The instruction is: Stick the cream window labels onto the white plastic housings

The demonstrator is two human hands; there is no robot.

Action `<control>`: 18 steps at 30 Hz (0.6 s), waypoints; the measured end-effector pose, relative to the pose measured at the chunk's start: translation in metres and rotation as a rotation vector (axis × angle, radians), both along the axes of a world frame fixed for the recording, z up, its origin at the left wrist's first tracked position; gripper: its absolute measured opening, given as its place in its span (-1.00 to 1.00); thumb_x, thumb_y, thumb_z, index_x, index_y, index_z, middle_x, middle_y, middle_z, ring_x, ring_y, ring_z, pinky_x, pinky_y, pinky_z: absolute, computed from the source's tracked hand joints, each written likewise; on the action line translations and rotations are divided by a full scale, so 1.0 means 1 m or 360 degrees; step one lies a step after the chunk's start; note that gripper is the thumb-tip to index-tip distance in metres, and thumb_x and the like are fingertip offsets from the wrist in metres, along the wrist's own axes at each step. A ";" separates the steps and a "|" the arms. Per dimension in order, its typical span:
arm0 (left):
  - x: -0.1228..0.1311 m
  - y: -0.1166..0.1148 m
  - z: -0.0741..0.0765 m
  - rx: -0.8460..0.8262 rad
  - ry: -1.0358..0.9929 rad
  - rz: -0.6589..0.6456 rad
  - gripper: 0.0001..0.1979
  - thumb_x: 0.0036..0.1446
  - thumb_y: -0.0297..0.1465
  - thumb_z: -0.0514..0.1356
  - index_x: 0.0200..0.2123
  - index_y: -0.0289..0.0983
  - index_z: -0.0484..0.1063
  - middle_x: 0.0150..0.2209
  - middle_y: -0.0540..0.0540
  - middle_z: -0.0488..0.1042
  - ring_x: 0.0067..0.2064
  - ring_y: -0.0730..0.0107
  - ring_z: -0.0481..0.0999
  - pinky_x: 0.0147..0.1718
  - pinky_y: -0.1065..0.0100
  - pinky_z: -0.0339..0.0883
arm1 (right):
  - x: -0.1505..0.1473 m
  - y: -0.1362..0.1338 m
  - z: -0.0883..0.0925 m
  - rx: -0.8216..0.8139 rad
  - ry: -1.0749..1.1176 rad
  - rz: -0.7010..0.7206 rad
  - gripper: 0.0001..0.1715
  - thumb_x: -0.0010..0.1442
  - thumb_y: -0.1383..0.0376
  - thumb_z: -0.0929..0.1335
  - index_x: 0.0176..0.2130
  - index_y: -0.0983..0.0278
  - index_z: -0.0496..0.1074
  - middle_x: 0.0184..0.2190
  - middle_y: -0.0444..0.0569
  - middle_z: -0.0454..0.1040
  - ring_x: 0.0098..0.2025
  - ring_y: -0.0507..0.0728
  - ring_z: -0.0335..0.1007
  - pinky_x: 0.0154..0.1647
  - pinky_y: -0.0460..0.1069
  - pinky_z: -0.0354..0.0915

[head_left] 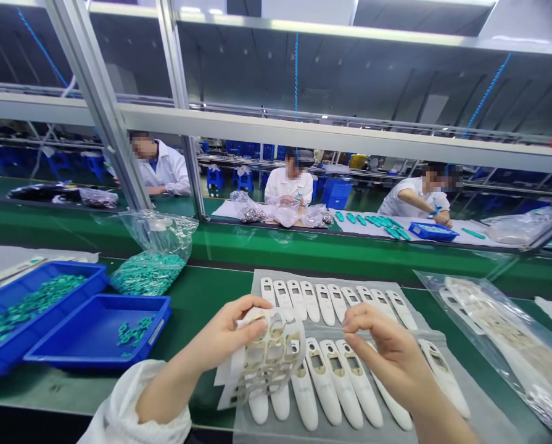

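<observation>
My left hand (pixel 236 330) grips a sheet of die-cut adhesive pieces (pixel 276 351) between thumb and fingers; the sheet is bent, with rows of cut-out frame shapes. Over the casings to its right, my right hand (pixel 382 339) has thumb and fingertips brought together. Whether a small piece is between them I cannot make out. Below both hands lie white handheld-device casings (pixel 331 382) with window openings, in two rows on a pale sheet (pixel 252 428). Several front-row casings show a tan lining around the window. The hands and the adhesive sheet hide parts of some casings.
Left are a blue tray (pixel 95 357) with a few green parts, a fuller blue bin (pixel 79 293) and a clear bag of green parts (pixel 150 265). Right lies a plastic bag with sheets (pixel 502 333). A metal frame (pixel 266 123) stands ahead; several co-workers (pixel 289 185) sit beyond.
</observation>
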State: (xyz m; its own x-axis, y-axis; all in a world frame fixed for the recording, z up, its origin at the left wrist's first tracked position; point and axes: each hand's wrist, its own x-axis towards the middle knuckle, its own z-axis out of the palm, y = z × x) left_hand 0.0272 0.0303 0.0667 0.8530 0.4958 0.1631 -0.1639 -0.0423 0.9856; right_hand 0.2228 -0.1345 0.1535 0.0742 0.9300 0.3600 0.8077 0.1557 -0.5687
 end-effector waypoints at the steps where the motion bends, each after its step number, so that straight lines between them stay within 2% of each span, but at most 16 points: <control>1: 0.001 -0.004 0.002 0.0049 -0.0012 0.0010 -0.64 0.08 -0.15 0.10 -0.15 -0.28 0.29 -0.31 -0.04 0.31 -0.30 0.38 0.31 -0.32 0.39 0.21 | -0.005 0.003 -0.001 0.0013 -0.0049 0.0059 -0.87 0.17 0.41 0.25 -0.26 0.20 0.30 -0.34 -0.08 0.29 -0.27 0.05 0.26 -0.29 -0.05 0.23; 6: -0.003 -0.020 0.013 0.0403 -0.0097 0.0080 -0.71 0.11 -0.23 0.10 -0.15 -0.26 0.33 -0.27 -0.07 0.32 -0.27 0.36 0.32 -0.27 0.36 0.20 | -0.024 0.014 -0.007 0.0095 -0.0296 0.0289 -0.69 0.11 0.49 0.29 -0.13 0.24 0.30 -0.29 -0.03 0.29 -0.25 0.06 0.25 -0.30 -0.02 0.24; 10: -0.009 -0.030 0.016 0.0570 -0.0290 0.0051 -0.70 0.11 -0.30 0.12 -0.07 -0.23 0.31 -0.26 -0.07 0.34 -0.28 0.39 0.33 -0.26 0.38 0.22 | -0.028 0.014 -0.007 0.0124 -0.0245 0.0321 -0.64 0.09 0.47 0.32 -0.10 0.23 0.28 -0.26 -0.03 0.28 -0.22 0.07 0.24 -0.28 -0.01 0.25; 14: -0.014 -0.040 0.022 0.0634 -0.0367 0.0020 -0.59 0.08 -0.36 0.18 0.02 -0.15 0.24 -0.24 -0.03 0.39 -0.30 0.44 0.35 -0.29 0.46 0.24 | -0.029 0.012 -0.003 0.0065 -0.0098 0.0378 -0.63 0.10 0.45 0.33 -0.08 0.20 0.27 -0.21 -0.03 0.27 -0.18 0.07 0.24 -0.23 -0.01 0.25; 18: -0.016 -0.046 0.024 0.0588 -0.0360 -0.0030 -0.63 0.07 -0.31 0.18 -0.01 -0.14 0.28 -0.29 -0.03 0.43 -0.33 0.44 0.38 -0.33 0.48 0.25 | -0.033 0.013 0.000 -0.0041 0.0068 0.0416 -0.71 0.11 0.45 0.32 -0.15 0.19 0.32 -0.29 -0.08 0.33 -0.25 0.03 0.28 -0.29 -0.06 0.24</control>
